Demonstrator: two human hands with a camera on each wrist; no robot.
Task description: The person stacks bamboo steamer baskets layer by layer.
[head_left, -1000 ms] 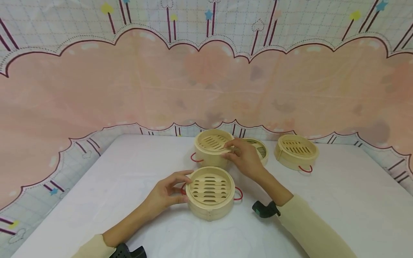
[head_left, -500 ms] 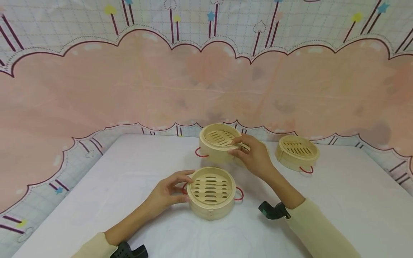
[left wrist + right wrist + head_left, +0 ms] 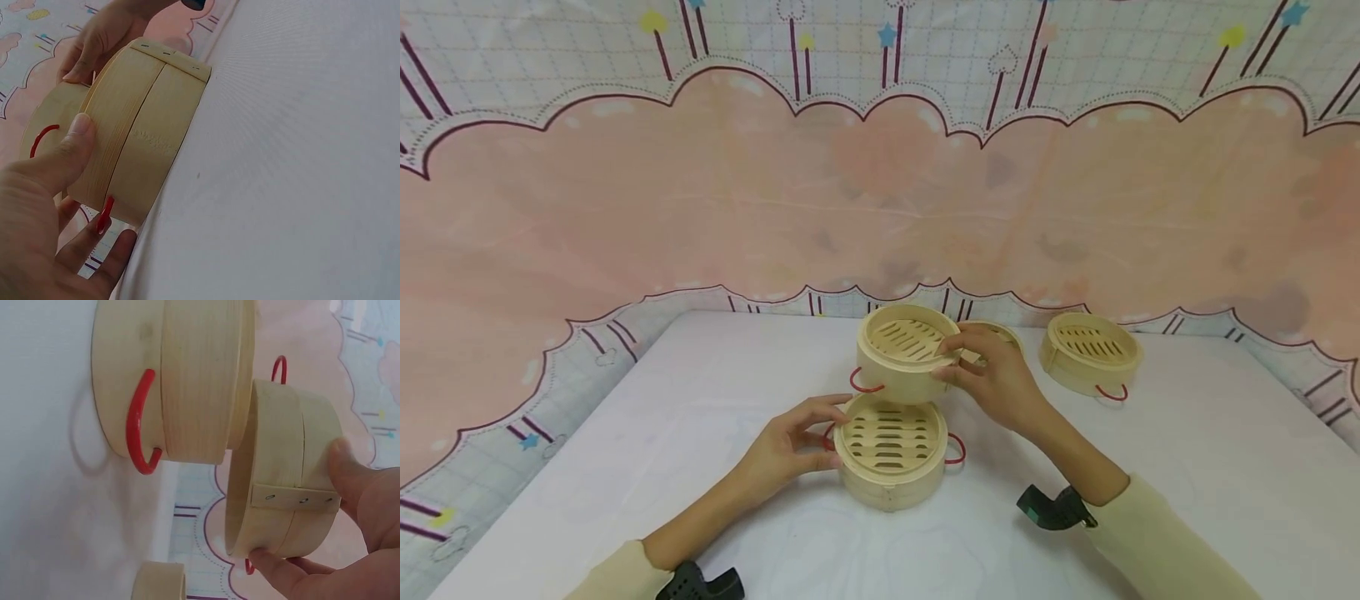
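A round bamboo steamer basket (image 3: 891, 479) with a slatted top and red loop handles stands on the table. My left hand (image 3: 793, 435) grips its left side, thumb on the wall near a red handle in the left wrist view. Behind it, my right hand (image 3: 996, 379) pinches the right wall of a second steamer basket (image 3: 906, 337), also slatted. This one is tilted in the right wrist view, its lower edge right at the rim of the front basket (image 3: 197, 381). In the head view it overlaps the front basket's rear rim.
Partly hidden behind my right hand is another steamer basket (image 3: 1006, 333). One more bamboo basket (image 3: 1092, 354), with a red handle, stands farther right on the white-covered table (image 3: 1225, 467). A patterned cloth backdrop (image 3: 850, 200) rises behind the table.
My right hand has raised the second basket from behind the front one, moved it slightly right, then brought it down and nearer to the front basket's rim. The left hand keeps its place.
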